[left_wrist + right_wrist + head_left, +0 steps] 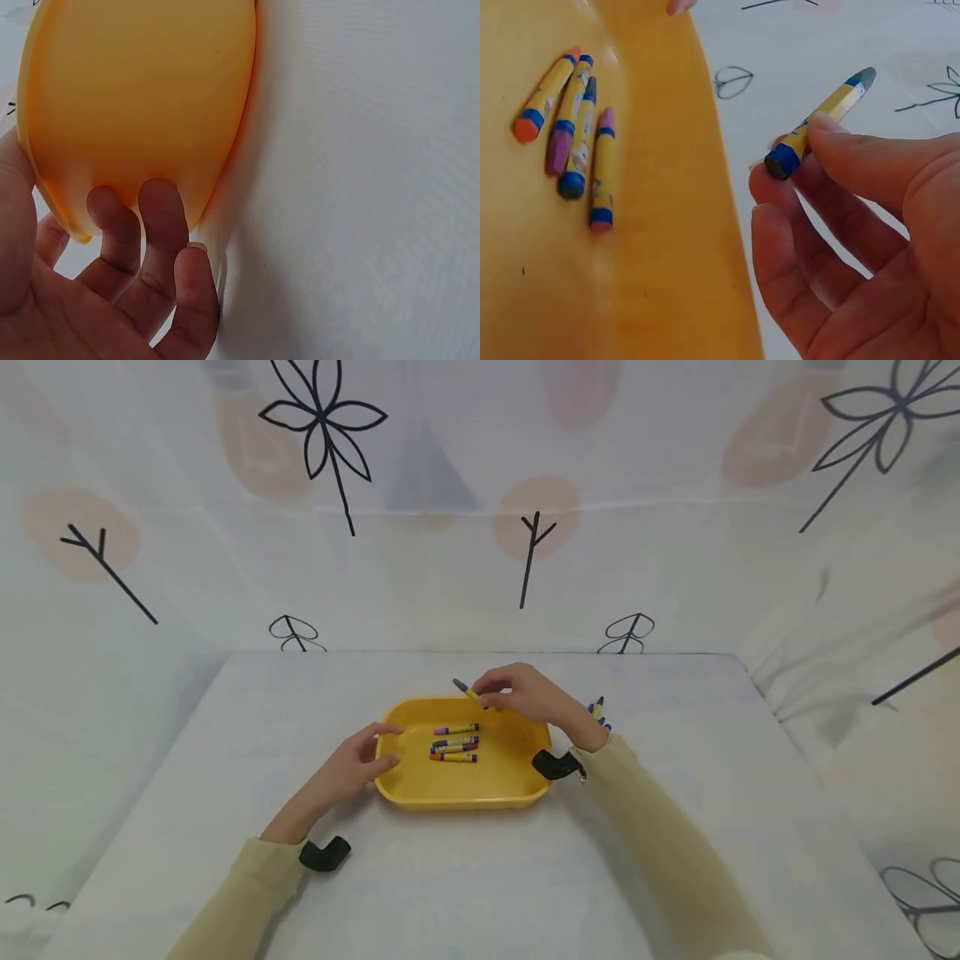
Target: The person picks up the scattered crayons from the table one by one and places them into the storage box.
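A yellow tray point(463, 789) rests on the table in the head view. Several crayons lie inside it: a pink one point(604, 169), a dark green one point(580, 142), a purple one point(566, 124) and an orange one point(544, 101). My left hand point(358, 756) grips the tray's left end, some fingers against the outer wall and others over the rim. Above the tray's far edge, my right hand point(517, 687) pinches a dark grey-green crayon point(829, 112) between thumb and fingers. Its tip points up and away from the palm in the right wrist view.
Right of the tray, a few more crayons point(597, 707) lie on the white-covered table point(300, 693), partly hidden by my right wrist. A patterned cloth point(435, 577) hangs behind the table's far edge.
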Demonstrator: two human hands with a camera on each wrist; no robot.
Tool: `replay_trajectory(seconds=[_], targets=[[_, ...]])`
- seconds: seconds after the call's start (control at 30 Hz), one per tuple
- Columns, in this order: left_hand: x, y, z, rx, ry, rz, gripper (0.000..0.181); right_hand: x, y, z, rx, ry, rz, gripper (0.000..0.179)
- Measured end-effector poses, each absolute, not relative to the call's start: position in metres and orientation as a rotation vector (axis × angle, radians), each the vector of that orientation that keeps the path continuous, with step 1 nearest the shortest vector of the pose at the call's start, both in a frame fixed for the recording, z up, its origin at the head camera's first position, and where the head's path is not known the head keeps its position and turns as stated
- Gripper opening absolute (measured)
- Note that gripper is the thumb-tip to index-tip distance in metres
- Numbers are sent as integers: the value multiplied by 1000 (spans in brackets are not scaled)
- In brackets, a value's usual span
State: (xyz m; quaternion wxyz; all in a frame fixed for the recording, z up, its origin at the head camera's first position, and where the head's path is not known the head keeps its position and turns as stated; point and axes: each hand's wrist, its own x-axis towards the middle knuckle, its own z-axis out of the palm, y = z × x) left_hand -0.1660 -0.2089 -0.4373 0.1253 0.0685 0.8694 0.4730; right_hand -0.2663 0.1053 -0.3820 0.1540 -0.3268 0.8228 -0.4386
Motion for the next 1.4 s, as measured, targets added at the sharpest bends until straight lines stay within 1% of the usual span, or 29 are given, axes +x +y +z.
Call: replay_trajectory(seconds=[0.17, 0.47, 0.6, 0.8, 1.13, 1.4], targets=[[-166, -209, -440, 215, 2530, 1383, 45, -269, 90, -392, -935, 2305, -1292, 23], [-165, -209, -443, 207, 2538, 1384, 45, -266, 73, -406, -1115, 2240, -1081, 16], [-165, -210, -443, 218, 2531, 1387, 45, -265, 71, -415, -1060, 2166, -978, 12], [-165, -209, -442, 202, 2547, 1373, 44, -261, 71, -419, -991, 2046, -974, 10], [-164, -209, -441, 203, 2545, 1377, 45, -262, 73, -416, -966, 2098, -970, 14], [-165, -209, -442, 200, 2535, 1381, 45, -265, 95, -396, -966, 2178, -1093, 23]])
